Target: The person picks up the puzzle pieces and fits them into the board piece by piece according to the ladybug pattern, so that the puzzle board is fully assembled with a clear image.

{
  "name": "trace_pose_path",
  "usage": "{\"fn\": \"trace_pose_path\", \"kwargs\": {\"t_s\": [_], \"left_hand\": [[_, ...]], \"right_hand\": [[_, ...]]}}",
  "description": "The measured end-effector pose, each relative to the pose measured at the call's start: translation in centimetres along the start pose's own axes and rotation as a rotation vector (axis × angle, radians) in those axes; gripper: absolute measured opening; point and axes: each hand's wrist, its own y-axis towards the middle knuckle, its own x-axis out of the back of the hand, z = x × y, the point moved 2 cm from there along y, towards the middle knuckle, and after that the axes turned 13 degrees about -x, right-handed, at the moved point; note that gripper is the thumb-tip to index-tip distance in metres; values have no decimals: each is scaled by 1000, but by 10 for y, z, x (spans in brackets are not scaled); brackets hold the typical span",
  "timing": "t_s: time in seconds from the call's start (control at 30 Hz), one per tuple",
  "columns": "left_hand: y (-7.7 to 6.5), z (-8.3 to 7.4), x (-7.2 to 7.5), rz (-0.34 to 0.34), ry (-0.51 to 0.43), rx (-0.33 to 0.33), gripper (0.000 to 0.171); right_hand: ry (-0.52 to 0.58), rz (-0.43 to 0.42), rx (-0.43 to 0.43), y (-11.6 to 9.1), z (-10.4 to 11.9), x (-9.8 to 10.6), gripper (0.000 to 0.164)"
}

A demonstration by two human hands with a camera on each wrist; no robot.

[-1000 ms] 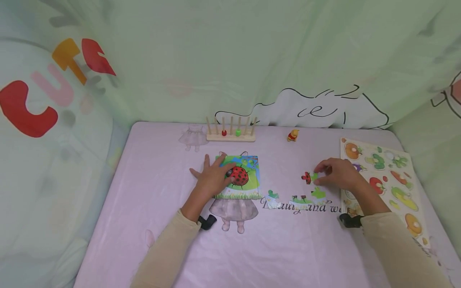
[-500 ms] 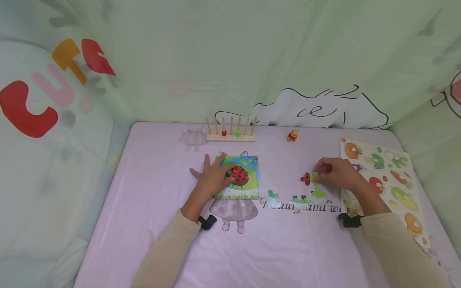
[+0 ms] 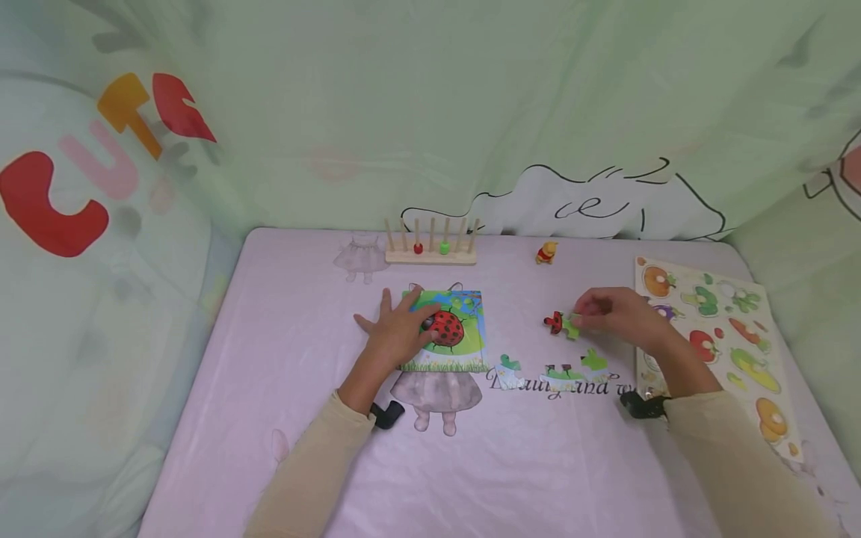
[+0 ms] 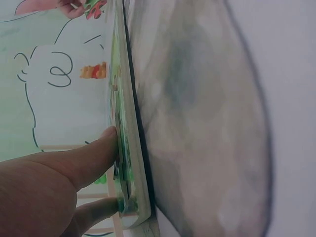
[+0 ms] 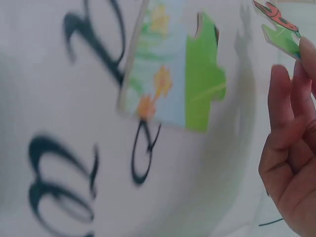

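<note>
My left hand (image 3: 397,332) rests with spread fingers on the left part of a square ladybug jigsaw puzzle (image 3: 473,344), covering some of it. In the left wrist view, its thumb and a finger press the puzzle's top (image 4: 129,168), seen edge-on. My right hand (image 3: 620,317) pinches a red and green jigsaw piece (image 3: 570,327) between thumb and fingers, off to the right of the puzzle. The right wrist view shows this held piece (image 5: 282,40) raised and tilted at the fingertips. Below that hand lies a loose green piece with a flowered border (image 5: 170,79).
More loose jigsaw pieces (image 3: 509,373) lie on the pink cloth right of the puzzle. Behind stands a wooden peg rack (image 3: 430,258) with two beads, and a small bear figure (image 3: 547,252). A vegetable puzzle board (image 3: 729,359) lies under the right forearm's side.
My right hand has lifted the red and green piece from among the loose ones and moved it slightly left and away from me. The left hand stays in place.
</note>
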Motion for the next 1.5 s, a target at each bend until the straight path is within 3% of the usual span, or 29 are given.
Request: {"fn": "trace_pose_path", "kwargs": {"t_s": [0.6,1.07,1.5], "left_hand": [[1,-1,2,9,6,-1,56],[0,0,1,-2,1,3,55],[0,-1,0,-6,-4,5,55]], "right_hand": [[106,47,112,8,29,-20,24],[134,61,109,18,49,-40,18],[143,73,149,14,74,-49,17]]}}
